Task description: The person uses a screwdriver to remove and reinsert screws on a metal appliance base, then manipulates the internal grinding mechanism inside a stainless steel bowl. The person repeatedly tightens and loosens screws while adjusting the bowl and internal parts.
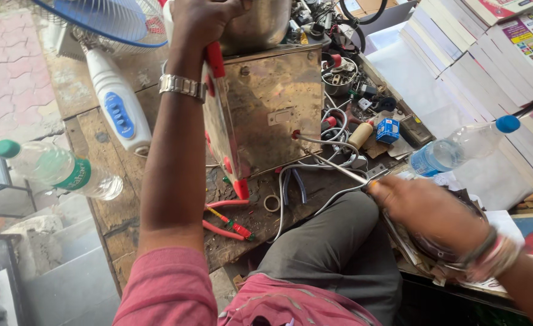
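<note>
Head view of my 2 hands at a cluttered wooden bench (106,211). My left hand (203,18), watch at the wrist, is closed over the top of a shiny metal box (272,108) with red corner pieces; I judge this grip steadies the box, which stands tilted on its lower red corner, so that the face with the cable entry is turned toward my other hand. My right hand (429,214) is wrapped around the handle of a screwdriver (345,170), whose thin shaft slants up and left toward the red fitting low on that face, where white cables (314,172) leave the box; whether the tip touches it I cannot tell. The box thus lies directly under my left hand and up-left of my right, well apart from its fingers. Red-handled pliers (227,226) lie on the bench below the box; a fan (112,90) and 2 bottles flank the work.
</note>
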### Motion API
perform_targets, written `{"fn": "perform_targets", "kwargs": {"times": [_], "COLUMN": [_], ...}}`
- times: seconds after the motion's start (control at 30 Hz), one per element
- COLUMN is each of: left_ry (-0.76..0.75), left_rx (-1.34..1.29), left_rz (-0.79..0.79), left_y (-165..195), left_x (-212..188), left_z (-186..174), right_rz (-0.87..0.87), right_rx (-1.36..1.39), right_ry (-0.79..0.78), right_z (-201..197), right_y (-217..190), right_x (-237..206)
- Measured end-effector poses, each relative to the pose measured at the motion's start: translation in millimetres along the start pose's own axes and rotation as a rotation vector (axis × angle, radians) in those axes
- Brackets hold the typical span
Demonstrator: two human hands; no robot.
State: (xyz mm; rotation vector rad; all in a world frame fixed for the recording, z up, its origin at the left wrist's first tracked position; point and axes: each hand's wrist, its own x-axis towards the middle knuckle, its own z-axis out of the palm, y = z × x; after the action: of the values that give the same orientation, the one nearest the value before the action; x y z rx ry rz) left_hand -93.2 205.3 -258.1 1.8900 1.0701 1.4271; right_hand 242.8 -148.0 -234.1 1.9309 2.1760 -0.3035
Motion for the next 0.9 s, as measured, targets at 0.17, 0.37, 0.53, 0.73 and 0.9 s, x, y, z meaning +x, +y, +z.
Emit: {"fn": "perform_targets", "kwargs": {"times": [0.17, 0.37, 0.53, 0.73, 0.9], "left_ry": [0.155, 0.062, 0.016, 0.024, 0.016], "left_rx": [0.446, 0.330, 0.195, 0.264, 0.298], "left_rz": [0.099, -0.118, -0.263, -0.202, -0.196], "left_y": [13.1, 38.2, 47.1, 40.7, 32.4], "left_x": [5.6, 1.7, 1.2, 6.7, 12.4], "left_z": [-8.8, -10.7, -13.0, -16.2, -16.4], "right_rz": [0.062, -0.194, -0.324, -0.403, -0.404], "right_rx": [0.349, -0.211, -0.400, -0.518, -0.615], "right_ry": [0.044, 0.554, 0.875, 0.958, 0.966], "right_z": [-30.7, -88.8, -130.3, -142.7, -143.5], "right_y": [-6.9, -58.0, -83.4, -105.0, -114.2], "right_x": [6.4, -24.0, -7.7, 5.2, 11.3]}}
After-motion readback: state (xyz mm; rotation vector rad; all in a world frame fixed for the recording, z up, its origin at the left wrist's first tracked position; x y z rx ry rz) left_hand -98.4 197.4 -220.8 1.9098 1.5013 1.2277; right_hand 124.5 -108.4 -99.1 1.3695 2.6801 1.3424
